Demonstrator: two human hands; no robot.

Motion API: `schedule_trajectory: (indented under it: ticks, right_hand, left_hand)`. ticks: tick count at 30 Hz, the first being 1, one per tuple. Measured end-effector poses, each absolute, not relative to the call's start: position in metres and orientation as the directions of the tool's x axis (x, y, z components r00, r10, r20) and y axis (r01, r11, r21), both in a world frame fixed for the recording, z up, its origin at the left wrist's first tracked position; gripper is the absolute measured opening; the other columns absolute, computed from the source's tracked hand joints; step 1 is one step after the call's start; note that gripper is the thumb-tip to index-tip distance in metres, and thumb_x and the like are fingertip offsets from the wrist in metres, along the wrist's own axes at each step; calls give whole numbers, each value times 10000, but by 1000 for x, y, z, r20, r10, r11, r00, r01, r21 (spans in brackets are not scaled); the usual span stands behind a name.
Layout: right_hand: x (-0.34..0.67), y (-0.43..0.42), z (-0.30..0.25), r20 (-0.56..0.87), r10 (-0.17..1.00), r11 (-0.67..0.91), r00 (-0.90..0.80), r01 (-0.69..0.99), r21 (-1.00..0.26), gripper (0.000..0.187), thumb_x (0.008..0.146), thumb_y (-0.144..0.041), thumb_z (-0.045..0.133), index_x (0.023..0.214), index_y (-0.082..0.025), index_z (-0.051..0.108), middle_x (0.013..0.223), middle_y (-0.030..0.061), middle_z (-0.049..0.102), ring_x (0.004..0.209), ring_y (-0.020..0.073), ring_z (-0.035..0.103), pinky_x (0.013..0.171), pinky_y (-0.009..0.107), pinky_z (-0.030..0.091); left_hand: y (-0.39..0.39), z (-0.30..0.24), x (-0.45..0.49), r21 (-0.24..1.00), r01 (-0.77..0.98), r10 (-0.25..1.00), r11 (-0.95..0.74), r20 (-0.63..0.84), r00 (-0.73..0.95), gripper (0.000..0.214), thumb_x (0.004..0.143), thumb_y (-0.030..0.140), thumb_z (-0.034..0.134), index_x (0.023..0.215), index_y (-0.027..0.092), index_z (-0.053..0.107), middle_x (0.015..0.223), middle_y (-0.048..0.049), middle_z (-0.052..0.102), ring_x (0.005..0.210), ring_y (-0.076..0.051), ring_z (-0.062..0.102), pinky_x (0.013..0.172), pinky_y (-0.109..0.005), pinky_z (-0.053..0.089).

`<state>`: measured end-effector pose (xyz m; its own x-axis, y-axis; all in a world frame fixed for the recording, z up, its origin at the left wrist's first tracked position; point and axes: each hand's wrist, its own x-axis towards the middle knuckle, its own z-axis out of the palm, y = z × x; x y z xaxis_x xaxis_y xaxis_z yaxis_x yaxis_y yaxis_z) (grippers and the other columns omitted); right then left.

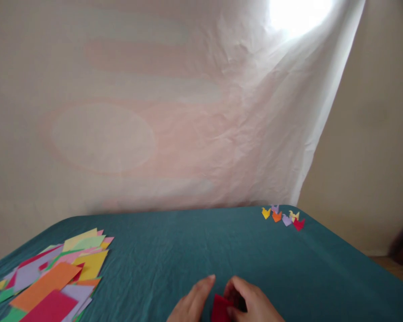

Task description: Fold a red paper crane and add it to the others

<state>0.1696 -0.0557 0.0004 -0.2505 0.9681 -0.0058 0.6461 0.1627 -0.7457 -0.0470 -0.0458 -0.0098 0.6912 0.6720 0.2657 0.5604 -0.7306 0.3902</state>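
Observation:
At the bottom edge of the head view lies a small piece of red paper (219, 309), partly cut off by the frame. My right hand (250, 300) curls over its right side, thumb and fingers closed on the paper. Just left of it is my left hand (194, 300), fingers stretched out and apart from the paper, holding nothing that I can see. How the red paper is folded cannot be made out.
A green cloth-covered table (174, 250) spreads around the hands. A loose pile of coloured paper sheets (53, 281) lies at the left. Several small folded paper birds (277, 216) sit at the back right. Behind the table hangs a pale sheet (188, 134).

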Motion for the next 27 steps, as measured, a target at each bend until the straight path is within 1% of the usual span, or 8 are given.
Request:
schedule_trajectory:
  ticks: [2,4,5,7,10,14,19,27]
  right_hand:
    - [169,-50,10,64,945,255,-320,601,-758,263,624,2,518,763,-193,627,765,-24,655,695,123,590,611,177,404]
    - [168,-41,20,154,933,323,-326,565,-759,240,653,-14,527,755,-198,643,791,-20,653,745,128,595,665,191,409]
    - [167,-36,24,181,934,328,-307,542,-774,223,675,-27,531,762,-198,645,784,-18,653,751,130,596,677,195,412]
    - [165,-25,28,189,950,292,-249,486,-824,211,718,-68,545,856,-195,641,798,-9,661,761,138,602,690,208,422]
    - [163,-7,21,115,968,191,-222,359,-914,79,797,-222,572,822,-165,621,755,11,665,716,148,605,662,224,436]
    - [163,6,4,-8,969,58,-246,258,-965,212,812,-340,576,697,-162,571,613,-22,590,545,111,527,535,206,389]
    - [165,5,-4,3,965,60,-261,212,-975,136,789,-261,595,876,-158,581,630,-34,582,538,103,517,533,201,377]
    - [162,0,-10,40,969,129,-245,361,-924,392,725,-81,579,1108,-154,538,617,-52,588,551,111,524,534,201,360]
  left_hand:
    - [-38,1,-39,639,534,781,-554,176,600,762,761,275,682,1427,234,313,1257,-89,600,907,-171,653,721,-217,525]
    - [-26,11,-29,746,521,823,-415,63,565,341,724,232,670,1063,199,655,898,-11,715,772,-160,651,630,-195,479]
    - [-18,15,-23,769,539,853,-344,17,521,121,728,214,631,817,163,697,729,0,699,690,-154,639,603,-199,455]
    - [-4,18,-13,855,492,900,-165,-73,430,111,717,218,597,657,131,630,574,4,639,558,-142,605,521,-200,415]
    - [10,12,-5,941,337,934,-28,-95,344,155,722,278,584,667,133,574,560,1,623,501,-129,574,485,-199,394]
    - [13,4,-7,956,292,949,-13,-80,305,150,727,276,562,677,136,575,558,9,610,473,-117,552,480,-199,386]
    - [14,6,-14,924,382,952,-32,-88,293,195,772,271,500,775,120,625,566,16,593,470,-108,519,478,-194,358]
    - [20,11,-19,817,552,944,-168,-28,328,173,752,193,467,773,143,631,618,19,604,601,-135,544,567,-211,362]
